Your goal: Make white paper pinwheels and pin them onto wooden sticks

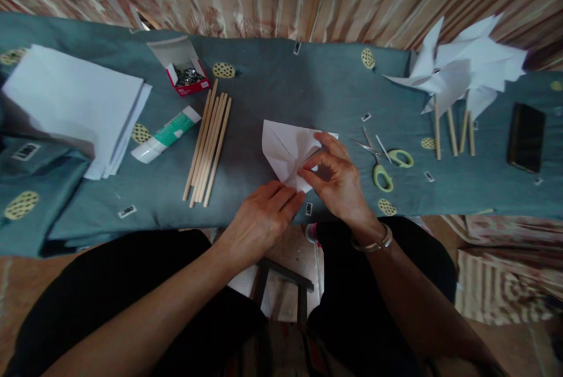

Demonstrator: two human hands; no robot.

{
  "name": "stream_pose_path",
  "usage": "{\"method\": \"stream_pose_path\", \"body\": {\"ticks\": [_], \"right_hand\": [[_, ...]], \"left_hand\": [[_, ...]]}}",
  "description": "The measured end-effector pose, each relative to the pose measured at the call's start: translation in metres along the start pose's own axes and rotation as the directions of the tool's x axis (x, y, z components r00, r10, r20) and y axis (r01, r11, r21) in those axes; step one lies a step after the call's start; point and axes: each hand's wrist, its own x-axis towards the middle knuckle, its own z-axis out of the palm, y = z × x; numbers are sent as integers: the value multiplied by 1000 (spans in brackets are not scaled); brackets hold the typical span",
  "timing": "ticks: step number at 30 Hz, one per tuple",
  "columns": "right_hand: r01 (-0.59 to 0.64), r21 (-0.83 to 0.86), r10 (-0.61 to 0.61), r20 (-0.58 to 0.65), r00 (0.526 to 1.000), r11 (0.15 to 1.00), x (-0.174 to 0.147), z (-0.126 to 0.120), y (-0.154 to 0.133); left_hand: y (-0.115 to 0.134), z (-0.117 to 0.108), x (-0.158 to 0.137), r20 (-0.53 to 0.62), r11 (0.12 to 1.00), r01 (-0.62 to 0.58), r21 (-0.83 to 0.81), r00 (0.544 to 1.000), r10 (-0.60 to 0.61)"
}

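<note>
We see one sheet of white paper (pixel 278 145), partly folded, near the front edge of the blue-green cloth (pixel 246 125). Its upper left corner spreads outward, with a straight slanting line just inside. The paper gathers toward its middle; the lower right part is largely hidden from us.

On the table (pixel 264 92), sticks (pixel 210 145) lie left of the paper (pixel 285 145), scissors (pixel 377 158) right, pinwheels (pixel 457 69) farther right.
</note>
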Motion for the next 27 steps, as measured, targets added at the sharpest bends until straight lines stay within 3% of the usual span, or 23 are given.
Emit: {"method": "stream_pose_path", "body": {"ticks": [11,27], "right_hand": [[6,106,0,-51,999,994,0,6,9],[120,-52,-123,-52,991,991,-4,5,7]], "left_hand": [[1,-1,1,-8,1000,-9,25,1000,9],[2,-3,2,-7,1000,-9,26,1000,9]]}}
